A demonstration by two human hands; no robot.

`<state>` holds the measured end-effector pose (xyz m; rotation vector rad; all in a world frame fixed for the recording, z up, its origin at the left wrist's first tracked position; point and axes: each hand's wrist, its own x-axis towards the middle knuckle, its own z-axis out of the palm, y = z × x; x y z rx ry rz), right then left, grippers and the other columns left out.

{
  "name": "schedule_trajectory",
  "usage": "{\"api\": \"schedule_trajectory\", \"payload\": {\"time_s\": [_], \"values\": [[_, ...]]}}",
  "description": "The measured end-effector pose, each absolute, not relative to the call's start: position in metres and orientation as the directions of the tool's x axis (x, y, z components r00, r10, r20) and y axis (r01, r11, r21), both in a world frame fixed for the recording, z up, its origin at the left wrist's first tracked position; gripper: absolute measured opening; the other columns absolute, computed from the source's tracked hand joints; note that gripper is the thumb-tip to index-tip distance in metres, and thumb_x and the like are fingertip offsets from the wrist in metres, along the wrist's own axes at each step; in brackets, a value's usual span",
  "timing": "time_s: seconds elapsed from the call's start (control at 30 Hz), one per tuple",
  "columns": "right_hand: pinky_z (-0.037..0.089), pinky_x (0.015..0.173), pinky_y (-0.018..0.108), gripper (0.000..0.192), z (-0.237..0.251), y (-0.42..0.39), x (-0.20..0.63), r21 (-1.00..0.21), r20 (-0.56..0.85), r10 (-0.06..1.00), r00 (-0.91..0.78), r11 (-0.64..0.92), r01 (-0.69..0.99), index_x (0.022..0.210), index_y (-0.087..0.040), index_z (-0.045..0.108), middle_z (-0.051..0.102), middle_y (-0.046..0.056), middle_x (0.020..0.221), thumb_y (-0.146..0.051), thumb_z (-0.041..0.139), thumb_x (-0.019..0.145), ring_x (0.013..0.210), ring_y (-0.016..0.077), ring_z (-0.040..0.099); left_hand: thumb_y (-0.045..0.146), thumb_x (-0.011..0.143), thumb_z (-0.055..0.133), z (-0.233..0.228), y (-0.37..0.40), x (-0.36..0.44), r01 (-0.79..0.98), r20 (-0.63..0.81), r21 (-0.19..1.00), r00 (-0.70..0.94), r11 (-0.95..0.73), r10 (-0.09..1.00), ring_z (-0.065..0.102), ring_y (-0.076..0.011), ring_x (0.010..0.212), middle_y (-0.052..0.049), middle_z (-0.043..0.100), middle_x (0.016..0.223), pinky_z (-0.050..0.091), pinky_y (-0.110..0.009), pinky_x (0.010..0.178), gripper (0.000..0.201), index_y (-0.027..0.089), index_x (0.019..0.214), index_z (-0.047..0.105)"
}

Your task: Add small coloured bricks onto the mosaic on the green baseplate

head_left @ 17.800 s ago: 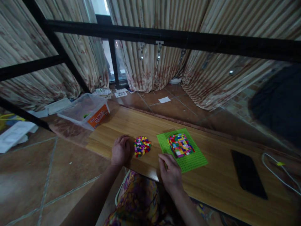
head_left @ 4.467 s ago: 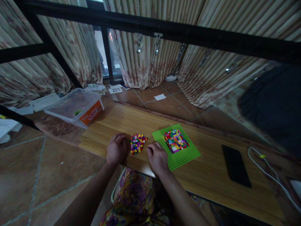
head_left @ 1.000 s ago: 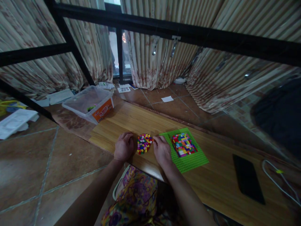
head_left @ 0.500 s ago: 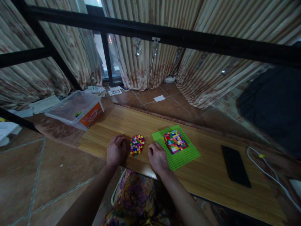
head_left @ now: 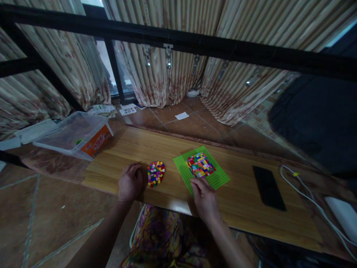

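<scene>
Right hand (head_left: 205, 197) curls at the green baseplate's (head_left: 182, 168) near edge, left hand (head_left: 130, 182) well left of it — any pinch unclear.

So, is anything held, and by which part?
The left hand shows no hold; whether the right hand, at the green baseplate, pinches anything cannot be told.

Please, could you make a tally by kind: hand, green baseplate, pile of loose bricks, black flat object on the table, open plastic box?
Left hand and right hand: 2
Green baseplate: 1
Pile of loose bricks: 1
Black flat object: 1
Open plastic box: 1
Total: 6
</scene>
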<state>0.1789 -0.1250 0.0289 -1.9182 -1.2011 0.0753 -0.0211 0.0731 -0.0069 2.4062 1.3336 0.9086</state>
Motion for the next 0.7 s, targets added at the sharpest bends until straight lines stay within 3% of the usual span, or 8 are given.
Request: {"api": "schedule_trajectory", "payload": {"time_s": [0.23, 0.5, 0.7], "values": [[0.051, 0.079, 0.032, 0.022, 0.041, -0.134, 0.216, -0.658, 0.414, 0.623, 0.664, -0.299, 0.691, 0.096, -0.021, 0.068, 0.071, 0.006, 0.094, -0.032, 0.049, 0.093, 0.086, 0.0193, 0.066, 0.026, 0.086, 0.043, -0.008, 0.074, -0.021, 0.677, 0.404, 0.486, 0.387, -0.553, 0.829, 0.063, -0.0237, 0.099, -0.010, 0.068, 0.105, 0.051, -0.037, 0.088, 0.027, 0.019, 0.095, 0.067], [0.045, 0.086, 0.038, 0.021, 0.029, -0.114, 0.226, -0.521, 0.549, 0.563, 0.618, -0.347, 0.780, 0.093, -0.020, 0.071, 0.069, 0.008, 0.098, -0.030, 0.052, 0.092, 0.095, 0.0226, 0.056, 0.026, 0.086, 0.043, -0.007, 0.073, -0.021, 0.687, 0.387, 0.481, 0.391, -0.545, 0.835, 0.062, -0.0235, 0.101, -0.010, 0.068, 0.106, 0.050, -0.036, 0.090, 0.027, 0.018, 0.096, 0.067], [0.042, 0.087, 0.040, 0.019, 0.017, -0.109, 0.225, -0.543, 0.574, 0.508, 0.642, -0.350, 0.763, 0.089, -0.022, 0.073, 0.063, 0.008, 0.105, -0.030, 0.056, 0.090, 0.101, 0.0242, 0.051, 0.026, 0.087, 0.043, -0.007, 0.072, -0.020, 0.684, 0.387, 0.489, 0.386, -0.542, 0.837, 0.062, -0.0231, 0.100, -0.010, 0.068, 0.106, 0.050, -0.036, 0.090, 0.027, 0.018, 0.096, 0.067]]}}
